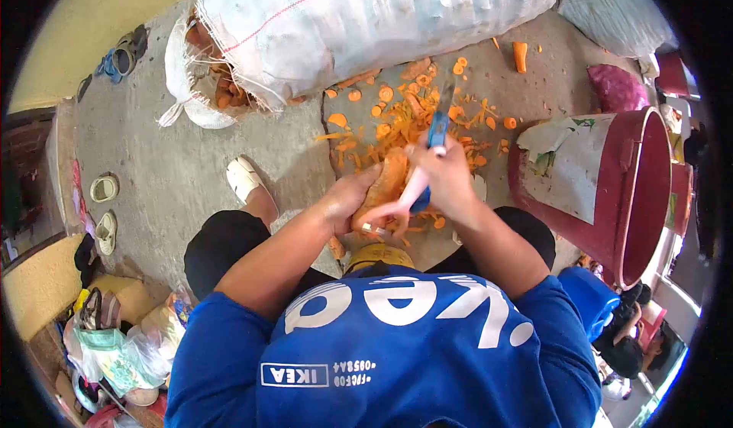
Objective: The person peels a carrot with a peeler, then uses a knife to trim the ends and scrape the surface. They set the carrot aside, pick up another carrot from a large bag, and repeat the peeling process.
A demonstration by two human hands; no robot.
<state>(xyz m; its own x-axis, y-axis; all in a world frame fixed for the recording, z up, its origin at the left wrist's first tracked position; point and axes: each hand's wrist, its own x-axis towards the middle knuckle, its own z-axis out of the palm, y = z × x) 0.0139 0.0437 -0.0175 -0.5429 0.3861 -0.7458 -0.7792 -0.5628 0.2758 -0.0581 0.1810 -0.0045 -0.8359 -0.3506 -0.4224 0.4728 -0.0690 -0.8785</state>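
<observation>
My left hand (353,197) is wrapped round an orange carrot (391,174), which is tilted over my lap. In my right hand (447,172) are a pink-handled peeler (412,191) and a knife (440,122) with a blue handle, its blade pointing away from me. The peeler's head is at the lower end of the carrot. Both hands are slightly blurred. Just beyond them, orange peelings and round carrot slices (385,93) lie scattered on the concrete floor.
A large white sack (321,31) of carrots lies across the far side, its mouth open at the left. A red barrel (527,191) lies at the right, beside a blue container (588,294). Plastic bags (126,352) sit at the lower left. A person (622,336) is at the lower right.
</observation>
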